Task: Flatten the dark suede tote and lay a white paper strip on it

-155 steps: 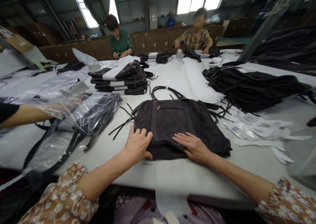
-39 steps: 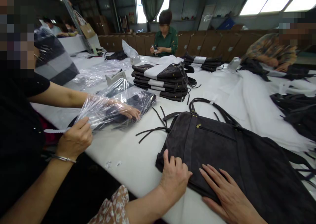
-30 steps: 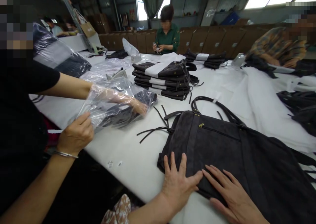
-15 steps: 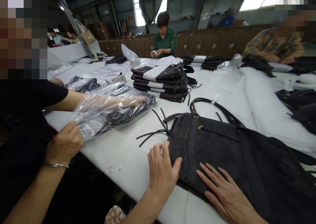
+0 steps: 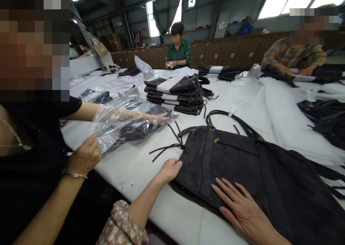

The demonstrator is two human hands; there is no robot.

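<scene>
Bag (image 5: 250, 173), dark suede tote, lies flat on the white table (image 5: 269, 104) right in front of me, biggest thing in view. Long axis runs from near-left to far-right across the view; handles (image 5: 229, 119) and zip pocket (image 5: 233, 147) sit on the far side, so the top opening points away from me, bottom edge toward me. Thin straps (image 5: 165, 149) trail off its left corner onto the table. My right hand (image 5: 242, 211) is flat on the near part of the bag, fingers spread and straight, palm down, gripping nothing. My left hand (image 5: 169, 168) is at the bag's near-left corner, fingers curled at the edge; I can't tell whether it pinches the fabric or only touches it. Left of me a co-worker in black holds a clear plastic sleeve (image 5: 121, 124) with another dark bag in it, one arm pushed inside the sleeve, the other hand (image 5: 84, 157) pinching its open end. Behind my bag, a stack of folded bags (image 5: 175, 94) with white bands. Right edge: a pile of dark bags (image 5: 326, 119). Far side of table: two more people seated, hands busy with small items. Two tiny white scraps (image 5: 126, 184) sit near the table edge, left of my left hand.
</scene>
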